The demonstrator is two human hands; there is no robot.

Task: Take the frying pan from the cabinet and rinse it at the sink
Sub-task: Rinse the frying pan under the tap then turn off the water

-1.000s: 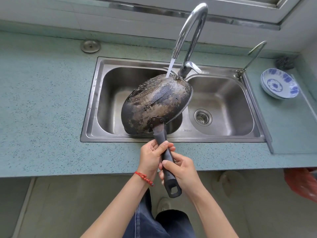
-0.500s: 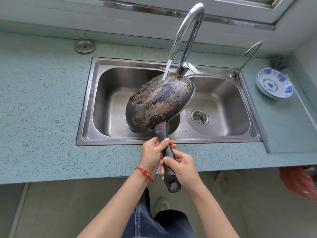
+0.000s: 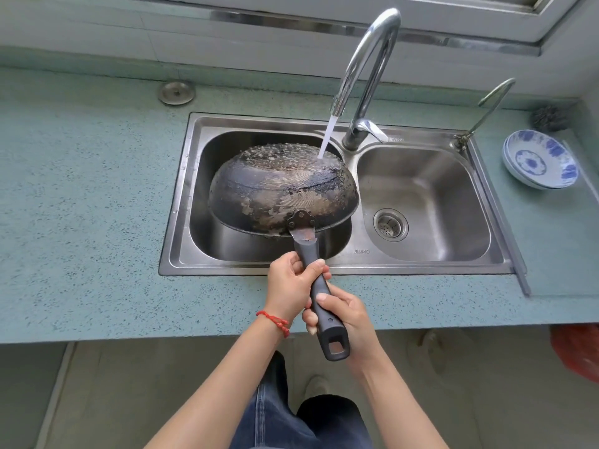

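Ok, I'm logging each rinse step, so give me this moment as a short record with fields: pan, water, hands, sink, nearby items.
pan: frying pan turned underside up, tilted, held over the left basin
water: running from the faucet onto the pan's far edge
left hand: left hand grips the handle nearer the pan
right hand: right hand grips the handle's end
right basin: right basin, drain strainer in place
nearby: stacked blue-and-white bowls on the counter, right of the sink
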